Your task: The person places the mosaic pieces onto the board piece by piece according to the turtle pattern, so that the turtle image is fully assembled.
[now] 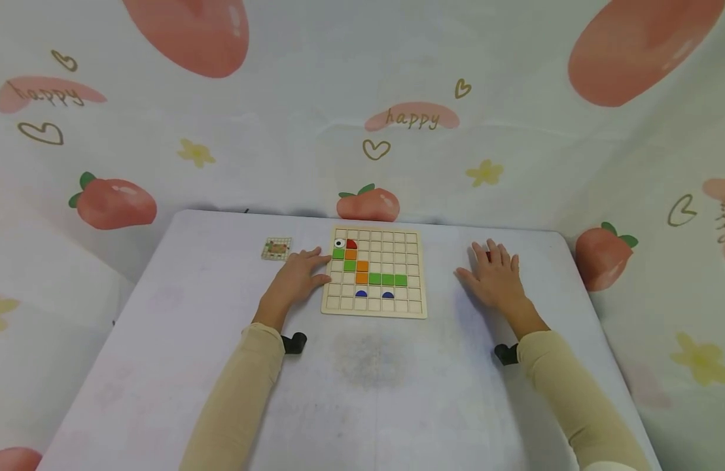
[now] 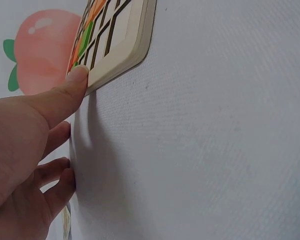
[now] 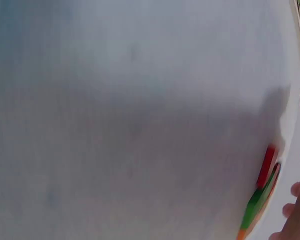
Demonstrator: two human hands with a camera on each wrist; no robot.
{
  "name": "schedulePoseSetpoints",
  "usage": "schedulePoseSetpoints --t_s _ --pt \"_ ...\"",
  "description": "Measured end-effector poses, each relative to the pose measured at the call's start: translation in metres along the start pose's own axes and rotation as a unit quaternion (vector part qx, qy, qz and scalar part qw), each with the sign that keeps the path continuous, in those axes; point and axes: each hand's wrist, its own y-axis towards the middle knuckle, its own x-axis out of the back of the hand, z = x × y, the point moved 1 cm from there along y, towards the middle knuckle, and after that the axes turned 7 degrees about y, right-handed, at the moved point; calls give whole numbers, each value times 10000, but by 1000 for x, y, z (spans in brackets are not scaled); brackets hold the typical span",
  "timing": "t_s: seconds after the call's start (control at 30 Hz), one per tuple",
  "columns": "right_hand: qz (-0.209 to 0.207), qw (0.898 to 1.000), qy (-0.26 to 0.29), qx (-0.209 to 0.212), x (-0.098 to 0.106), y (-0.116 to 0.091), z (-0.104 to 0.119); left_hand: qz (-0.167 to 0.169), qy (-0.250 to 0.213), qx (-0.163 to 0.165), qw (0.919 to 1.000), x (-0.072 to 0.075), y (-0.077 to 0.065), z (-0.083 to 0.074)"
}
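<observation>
Bright pieces (image 1: 388, 280) sit on the board (image 1: 394, 249); loose blocks (image 3: 253, 207) right of it aren't in yet. The relaxed left hand (image 1: 298, 277) touches its edge; the right hand (image 1: 499, 281), spread by the blocks, seems empty.

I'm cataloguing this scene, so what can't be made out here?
Loose pieces: head view, mostly covered by the right hand; count unclear.
Card: head view, design too small to read.
Board: left wrist view, cut off by the top edge.
The right hand: right wrist view, cut by the right edge.

Two hands (image 1: 298, 278) (image 1: 495, 280), one card (image 1: 277, 248), one board (image 1: 400, 248) with twelve pieces (image 1: 388, 280)
</observation>
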Motion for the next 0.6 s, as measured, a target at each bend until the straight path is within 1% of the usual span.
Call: schedulePoseSetpoints --t_s 0.13,0.3,0.47,0.6 --pt "-146 9997 182 -78 6 2 -17 -6 19 20 10000 0 0 0" --pt "-228 9987 390 -228 10 5 -30 -55 87 59 9999 -2 1 1" --pt "-217 9975 479 -478 12 6 -34 -74 81 17 9999 -3 2 2" --pt "-318 9954 576 -695 14 7 -32 -84 39 21 10000 -3 3 2"
